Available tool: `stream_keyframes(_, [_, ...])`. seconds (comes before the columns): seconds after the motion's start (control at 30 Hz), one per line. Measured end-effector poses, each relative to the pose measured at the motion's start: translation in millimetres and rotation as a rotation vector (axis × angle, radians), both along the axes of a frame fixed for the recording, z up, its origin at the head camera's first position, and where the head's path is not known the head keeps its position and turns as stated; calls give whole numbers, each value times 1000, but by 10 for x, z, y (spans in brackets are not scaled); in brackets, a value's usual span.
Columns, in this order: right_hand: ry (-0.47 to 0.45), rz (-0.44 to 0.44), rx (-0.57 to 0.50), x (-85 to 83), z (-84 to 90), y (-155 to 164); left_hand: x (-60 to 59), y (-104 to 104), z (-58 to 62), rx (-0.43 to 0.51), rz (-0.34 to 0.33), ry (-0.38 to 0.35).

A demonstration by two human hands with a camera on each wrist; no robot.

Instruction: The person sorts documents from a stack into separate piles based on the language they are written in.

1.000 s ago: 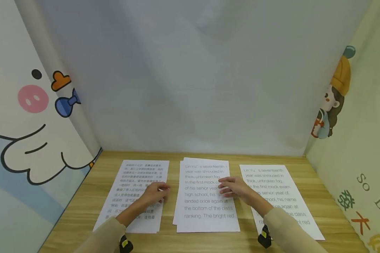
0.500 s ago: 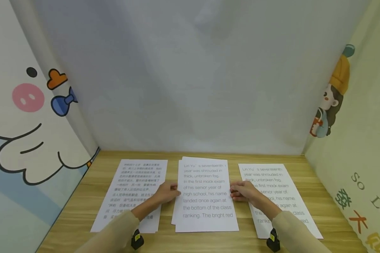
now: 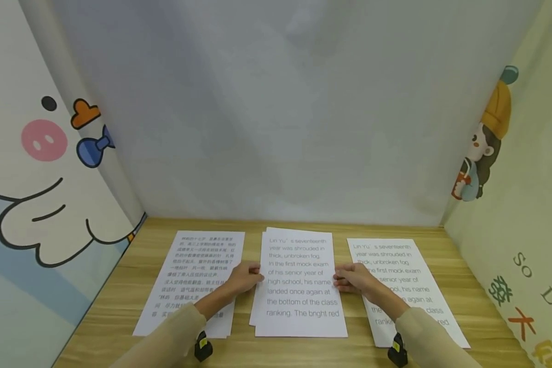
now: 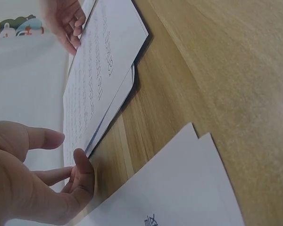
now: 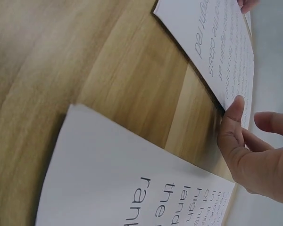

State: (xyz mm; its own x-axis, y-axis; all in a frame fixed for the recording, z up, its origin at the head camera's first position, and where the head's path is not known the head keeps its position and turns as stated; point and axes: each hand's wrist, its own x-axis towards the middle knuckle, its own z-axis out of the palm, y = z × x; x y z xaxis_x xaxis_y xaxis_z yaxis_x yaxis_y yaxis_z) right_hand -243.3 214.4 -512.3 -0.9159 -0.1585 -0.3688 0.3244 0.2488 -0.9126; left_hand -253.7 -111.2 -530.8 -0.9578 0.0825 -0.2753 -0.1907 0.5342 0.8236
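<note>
Three lots of printed paper lie on a wooden table (image 3: pixel 119 286). The middle stack (image 3: pixel 299 286) of English-text sheets is slightly fanned. My left hand (image 3: pixel 246 278) rests at its left edge; in the left wrist view the thumb (image 4: pixel 85 169) touches the edge of the middle stack (image 4: pixel 104 70) with the fingers relaxed above. My right hand (image 3: pixel 351 278) is at the right edge; its thumb (image 5: pixel 233 117) presses against the side of the middle stack (image 5: pixel 217 42), other fingers straight. Neither hand grips a sheet.
A pile with Chinese text (image 3: pixel 193 276) lies on the left and an English sheet (image 3: pixel 405 266) on the right, under my forearms. Cartoon-printed panels (image 3: pixel 41 168) wall in both sides and a plain grey backdrop (image 3: pixel 280 112) closes the back.
The left hand moved right off the Chinese pile and the right hand slid off the top of the middle stack; both now sit at that stack's side edges. Hardly any motion in the last half second.
</note>
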Motion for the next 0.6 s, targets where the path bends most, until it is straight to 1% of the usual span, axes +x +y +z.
stream_keyframes(0.13, [15,-3,-2,10,19,46,-4,16,15,31,-5,34])
stream_keyframes(0.27, [30,5,35,12,14,74,8,19,34,111,-1,57])
stream_keyframes(0.37, [55,6,77,16,10,77,17,19,46,170,-4,54])
stream_keyframes(0.47, [70,-17,115,38,-5,67,37,22,47,197,-19,48])
stream_keyframes(0.6, [67,-1,98,67,-36,45,79,5,37,207,-12,30])
